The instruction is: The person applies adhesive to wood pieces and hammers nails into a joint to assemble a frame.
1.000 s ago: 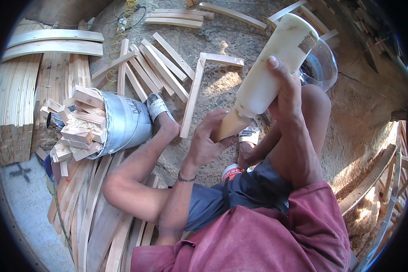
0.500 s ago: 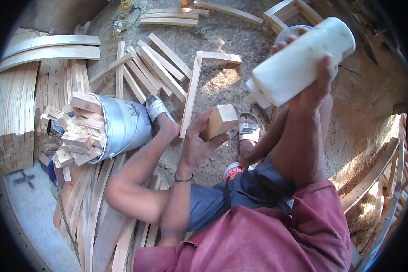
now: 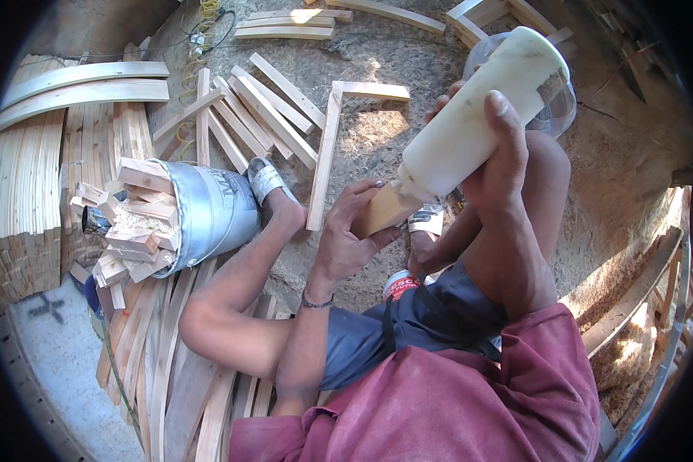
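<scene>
A short squared wood block (image 3: 389,209) is gripped in my left hand (image 3: 348,240), its pale end tilted up and away. My right hand (image 3: 494,154) is wrapped round a large white squeeze bottle (image 3: 481,115), tipped so its nozzle end points down and left. That end meets the upper end of the block, and it hides the exact contact. Beyond my hands, two wood strips joined in an L-shaped frame (image 3: 333,131) lie on the ground.
A silver bucket (image 3: 215,208) of wood offcuts and shavings stands at left. Stacked strips (image 3: 23,177) and loose wood pieces (image 3: 262,115) lie around. Behind the bottle is a clear plastic tub (image 3: 558,108). A small red-and-white can (image 3: 399,285) stands between my legs.
My right hand has brought the bottle down and left, from above the block to its end. The block in my left hand has tilted slightly toward the bottle.
</scene>
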The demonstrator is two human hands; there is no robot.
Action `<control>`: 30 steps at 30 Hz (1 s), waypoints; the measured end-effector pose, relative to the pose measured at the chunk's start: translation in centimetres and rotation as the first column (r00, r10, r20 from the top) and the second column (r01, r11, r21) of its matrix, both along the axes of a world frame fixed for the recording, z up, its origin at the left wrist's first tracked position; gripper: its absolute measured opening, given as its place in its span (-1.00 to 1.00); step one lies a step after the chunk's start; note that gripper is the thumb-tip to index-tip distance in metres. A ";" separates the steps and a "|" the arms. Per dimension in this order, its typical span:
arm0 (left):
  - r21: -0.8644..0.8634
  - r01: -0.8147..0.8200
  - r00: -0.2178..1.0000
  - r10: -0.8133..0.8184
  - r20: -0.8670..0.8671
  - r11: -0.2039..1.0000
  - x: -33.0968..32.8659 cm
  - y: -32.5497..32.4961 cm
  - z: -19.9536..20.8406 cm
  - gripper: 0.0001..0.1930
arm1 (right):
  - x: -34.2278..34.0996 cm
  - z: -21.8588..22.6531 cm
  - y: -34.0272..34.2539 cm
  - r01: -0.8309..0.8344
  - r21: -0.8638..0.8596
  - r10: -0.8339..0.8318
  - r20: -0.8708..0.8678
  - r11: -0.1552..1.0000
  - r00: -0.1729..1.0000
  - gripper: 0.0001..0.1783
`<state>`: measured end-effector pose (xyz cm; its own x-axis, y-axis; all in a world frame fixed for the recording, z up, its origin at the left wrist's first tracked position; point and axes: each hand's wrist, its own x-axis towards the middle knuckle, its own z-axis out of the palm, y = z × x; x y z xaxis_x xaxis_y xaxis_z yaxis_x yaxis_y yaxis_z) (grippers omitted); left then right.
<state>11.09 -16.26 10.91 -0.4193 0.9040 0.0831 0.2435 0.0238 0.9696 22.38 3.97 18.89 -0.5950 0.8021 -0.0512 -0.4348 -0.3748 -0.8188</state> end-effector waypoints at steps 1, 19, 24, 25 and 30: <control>0.003 0.001 1.000 -0.001 0.000 1.000 0.0 0.0 -0.2 -0.30 | 0.0 0.0 -0.1 -0.008 0.013 0.008 0.015 1.000 1.000 -0.34; 0.022 0.026 0.995 -0.028 0.094 0.999 0.5 -0.2 0.2 -0.33 | 0.4 0.5 -0.4 0.094 0.112 -0.096 0.010 0.989 0.995 -0.39; 0.038 0.031 0.995 -0.035 0.097 0.999 0.4 -0.3 0.2 -0.33 | 0.4 0.6 -0.5 0.089 0.095 -0.089 -0.008 0.991 0.996 -0.38; 0.036 0.028 0.994 -0.032 0.100 0.999 0.5 -0.3 0.2 -0.33 | 0.4 0.5 -0.5 0.087 0.094 -0.086 -0.015 0.992 0.996 -0.37; 0.048 0.022 0.986 -0.030 0.163 0.999 0.5 -0.3 0.0 -0.33 | 0.4 0.6 -0.3 0.085 0.128 -0.086 0.005 0.988 0.996 -0.35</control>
